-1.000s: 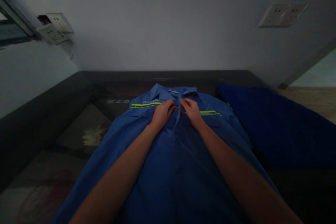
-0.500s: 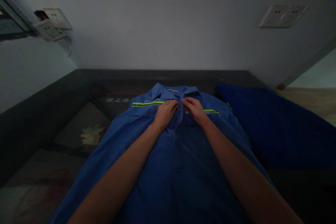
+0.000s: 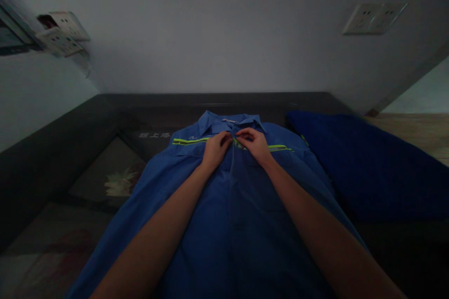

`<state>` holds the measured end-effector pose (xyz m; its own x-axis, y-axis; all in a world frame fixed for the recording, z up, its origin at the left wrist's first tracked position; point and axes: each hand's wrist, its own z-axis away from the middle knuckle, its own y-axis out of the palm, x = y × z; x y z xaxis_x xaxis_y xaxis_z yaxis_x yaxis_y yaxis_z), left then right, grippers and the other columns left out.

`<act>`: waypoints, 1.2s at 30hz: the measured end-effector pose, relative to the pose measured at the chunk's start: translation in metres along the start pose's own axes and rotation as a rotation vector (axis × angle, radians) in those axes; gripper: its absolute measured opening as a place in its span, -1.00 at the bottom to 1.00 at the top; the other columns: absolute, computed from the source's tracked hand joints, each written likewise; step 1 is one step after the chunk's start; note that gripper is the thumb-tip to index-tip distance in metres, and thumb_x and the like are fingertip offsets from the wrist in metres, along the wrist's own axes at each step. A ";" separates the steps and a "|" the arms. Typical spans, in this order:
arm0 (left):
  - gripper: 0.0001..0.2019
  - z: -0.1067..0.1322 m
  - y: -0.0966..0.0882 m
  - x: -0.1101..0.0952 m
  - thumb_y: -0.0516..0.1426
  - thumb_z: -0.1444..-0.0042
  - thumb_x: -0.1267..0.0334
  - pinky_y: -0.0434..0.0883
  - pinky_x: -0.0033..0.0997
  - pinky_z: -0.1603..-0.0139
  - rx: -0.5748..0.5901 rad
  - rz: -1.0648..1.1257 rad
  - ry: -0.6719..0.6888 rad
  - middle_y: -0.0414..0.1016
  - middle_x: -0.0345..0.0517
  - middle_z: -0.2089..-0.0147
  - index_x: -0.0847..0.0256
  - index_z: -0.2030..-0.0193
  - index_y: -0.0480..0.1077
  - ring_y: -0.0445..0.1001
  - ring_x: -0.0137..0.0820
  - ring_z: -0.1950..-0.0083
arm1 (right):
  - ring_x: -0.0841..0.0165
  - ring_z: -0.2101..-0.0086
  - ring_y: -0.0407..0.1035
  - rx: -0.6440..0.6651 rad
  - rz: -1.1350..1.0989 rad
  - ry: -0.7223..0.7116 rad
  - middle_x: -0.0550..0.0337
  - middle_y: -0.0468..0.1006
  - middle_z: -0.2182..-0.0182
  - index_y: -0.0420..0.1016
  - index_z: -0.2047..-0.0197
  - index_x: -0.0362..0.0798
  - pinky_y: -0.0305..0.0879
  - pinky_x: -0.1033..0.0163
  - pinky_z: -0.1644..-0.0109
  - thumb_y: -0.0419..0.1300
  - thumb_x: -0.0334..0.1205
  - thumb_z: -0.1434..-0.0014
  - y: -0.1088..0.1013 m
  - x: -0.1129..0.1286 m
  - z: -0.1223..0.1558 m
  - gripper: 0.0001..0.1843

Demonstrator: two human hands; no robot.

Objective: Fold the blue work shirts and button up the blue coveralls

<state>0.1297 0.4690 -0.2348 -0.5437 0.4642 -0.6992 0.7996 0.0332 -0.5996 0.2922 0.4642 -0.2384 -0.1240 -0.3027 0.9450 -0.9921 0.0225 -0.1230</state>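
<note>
A blue work jacket [image 3: 210,205] with yellow-green reflective stripes lies front side up, its collar [image 3: 229,124] at the far end. My left hand [image 3: 216,148] pinches the front edge just below the collar. Opposite it, my right hand [image 3: 253,144] is closed on the other front edge, thumb and fingertips together. The two hands almost meet at the centre line of the jacket. Whether a button or other fastener sits between the fingertips is too small to make out.
The jacket lies on a dark glossy table [image 3: 94,168] with a raised rim against the wall. A folded dark blue cloth [image 3: 379,173] is on the right. Wall sockets [image 3: 375,18] are at the right, and more sockets [image 3: 63,35] at the left.
Both hands have come closer together at the jacket's front, the right one shifting left. The gap between the two front edges below the collar has narrowed.
</note>
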 end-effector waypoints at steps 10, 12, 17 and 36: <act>-0.88 -0.001 -0.004 0.005 0.07 -0.15 0.33 0.33 -0.46 0.26 0.081 -0.023 0.065 0.52 -0.15 0.33 0.22 0.26 0.44 0.46 -0.37 0.29 | 0.34 0.41 0.42 -0.005 0.083 -0.043 0.13 0.55 0.44 0.57 0.36 -0.09 0.34 0.26 0.32 0.28 -0.13 0.05 0.000 -0.002 0.000 -0.78; -0.88 -0.002 -0.004 0.007 0.07 -0.15 0.32 0.33 -0.46 0.25 0.098 0.002 0.071 0.53 -0.15 0.32 0.22 0.26 0.44 0.47 -0.37 0.29 | 0.33 0.41 0.42 0.001 0.084 -0.049 0.12 0.56 0.43 0.58 0.36 -0.09 0.35 0.25 0.31 0.28 -0.13 0.04 0.000 -0.002 0.000 -0.79; -0.89 -0.001 -0.005 0.007 0.11 -0.12 0.30 0.36 -0.47 0.26 0.043 0.084 -0.022 0.54 -0.18 0.36 0.23 0.29 0.46 0.48 -0.39 0.31 | 0.29 0.31 0.44 -0.006 0.106 -0.129 0.10 0.56 0.38 0.60 0.37 -0.05 0.35 0.20 0.21 0.27 -0.13 -0.02 0.000 0.000 0.001 -0.83; -0.78 -0.009 0.003 -0.004 0.15 -0.05 0.18 0.30 -0.52 0.48 0.043 0.373 -0.375 0.42 -0.21 0.57 0.30 0.44 0.47 0.38 -0.47 0.52 | 0.39 0.45 0.32 -0.006 0.356 -0.168 0.27 0.40 0.49 0.41 0.32 -0.05 0.19 0.32 0.36 0.20 -0.28 -0.06 0.006 0.000 0.003 -0.93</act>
<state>0.1365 0.4755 -0.2302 -0.2845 0.0887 -0.9546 0.9492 -0.1138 -0.2934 0.2859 0.4618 -0.2405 -0.4562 -0.4270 0.7807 -0.8878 0.1592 -0.4317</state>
